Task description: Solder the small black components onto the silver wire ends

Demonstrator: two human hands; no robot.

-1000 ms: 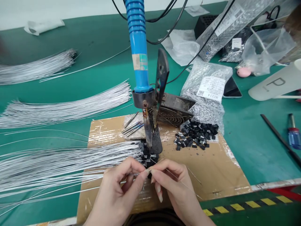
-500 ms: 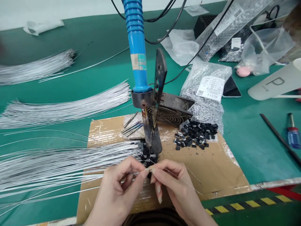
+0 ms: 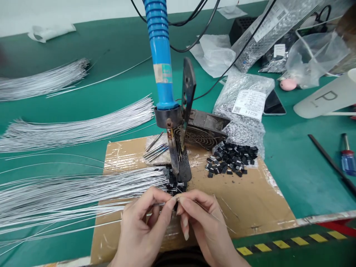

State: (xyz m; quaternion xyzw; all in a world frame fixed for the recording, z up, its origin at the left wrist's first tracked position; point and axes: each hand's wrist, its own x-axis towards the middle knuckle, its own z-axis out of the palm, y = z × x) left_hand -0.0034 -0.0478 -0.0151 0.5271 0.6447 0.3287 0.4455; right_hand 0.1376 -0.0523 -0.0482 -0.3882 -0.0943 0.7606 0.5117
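Note:
My left hand (image 3: 144, 226) pinches a thin silver wire (image 3: 133, 205) between thumb and forefinger, just in front of a fan of silver wires (image 3: 69, 193) lying across the cardboard sheet (image 3: 258, 207). My right hand (image 3: 203, 222) meets it fingertip to fingertip, pinching a small dark piece I cannot make out at the wire's end. Both hands hover right below the tip of a blue-handled soldering iron (image 3: 161, 63) clamped upright in a dark metal stand (image 3: 185, 163). Black components tipped on the wire ends cluster at the stand's foot.
A heap of small black parts (image 3: 230, 159) lies on the cardboard to the right. More wire bundles (image 3: 75, 128) spread over the green mat on the left. Bubble-wrap bags (image 3: 244, 107), a phone, a white tube (image 3: 325, 98) and a blue screwdriver (image 3: 347, 159) sit on the right.
Both hands have shifted slightly left and closer together, still pinched at the same spot. The rest has not moved.

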